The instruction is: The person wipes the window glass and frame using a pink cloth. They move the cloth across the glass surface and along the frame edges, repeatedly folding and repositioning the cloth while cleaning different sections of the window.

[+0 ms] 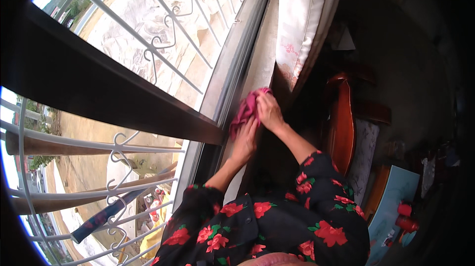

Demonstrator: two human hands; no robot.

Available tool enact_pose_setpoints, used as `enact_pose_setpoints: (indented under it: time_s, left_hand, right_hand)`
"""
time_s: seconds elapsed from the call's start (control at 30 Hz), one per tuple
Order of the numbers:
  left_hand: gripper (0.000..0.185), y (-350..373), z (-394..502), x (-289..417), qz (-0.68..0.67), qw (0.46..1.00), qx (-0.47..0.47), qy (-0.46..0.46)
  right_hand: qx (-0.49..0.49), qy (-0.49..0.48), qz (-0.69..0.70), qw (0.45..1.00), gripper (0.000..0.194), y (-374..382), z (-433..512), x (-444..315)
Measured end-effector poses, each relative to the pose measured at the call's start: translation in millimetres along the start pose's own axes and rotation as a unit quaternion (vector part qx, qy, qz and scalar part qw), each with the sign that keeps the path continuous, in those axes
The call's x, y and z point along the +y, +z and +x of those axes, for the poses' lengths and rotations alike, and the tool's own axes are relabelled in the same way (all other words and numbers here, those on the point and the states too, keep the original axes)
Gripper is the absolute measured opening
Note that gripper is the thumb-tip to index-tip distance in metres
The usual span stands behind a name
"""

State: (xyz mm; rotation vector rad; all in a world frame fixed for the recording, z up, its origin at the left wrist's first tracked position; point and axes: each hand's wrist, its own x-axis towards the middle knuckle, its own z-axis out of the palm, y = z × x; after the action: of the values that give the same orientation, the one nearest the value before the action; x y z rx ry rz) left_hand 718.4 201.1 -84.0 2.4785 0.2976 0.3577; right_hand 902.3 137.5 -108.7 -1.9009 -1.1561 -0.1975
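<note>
A crumpled magenta cloth (245, 111) lies on the pale window sill (261, 49), beside the dark sliding-window track (243, 52). My left hand (245, 140) presses on its near end with the fingers stretched forward. Further along, my right hand (269, 112) grips the cloth's far right side, fingers bent over it. Both forearms reach out from black sleeves with red flowers. The sill directly beneath the cloth is hidden.
A thick dark window frame post (122, 84) stands left of my hands. White metal bars (156, 52) cross the window outside. A pale curtain (297, 17) hangs beyond the sill. To the right are reddish wooden furniture (341, 125) and a light-blue tabletop (399, 195) with red objects.
</note>
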Motion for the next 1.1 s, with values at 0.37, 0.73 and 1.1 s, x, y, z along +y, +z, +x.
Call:
enact_pose_setpoints:
  time_s: [0.37, 0.73, 1.1]
  left_hand:
    - [0.061, 14.8, 58.4, -11.3, -0.004, 0.999, 0.035, -0.040]
    - [0.061, 5.5, 21.6, -2.3, 0.010, 0.999, 0.029, -0.018]
    - [0.059, 13.6, 58.0, -16.8, -0.045, 0.999, 0.002, 0.024]
  right_hand:
    - [-0.022, 0.013, -0.011, 1.000, 0.023, 17.9, 59.9, 44.2]
    - [-0.053, -0.054, 0.015, 0.997, 0.021, 22.9, 40.9, 26.5]
    - [-0.010, 0.014, -0.001, 1.000, 0.019, 12.9, 43.7, 48.6]
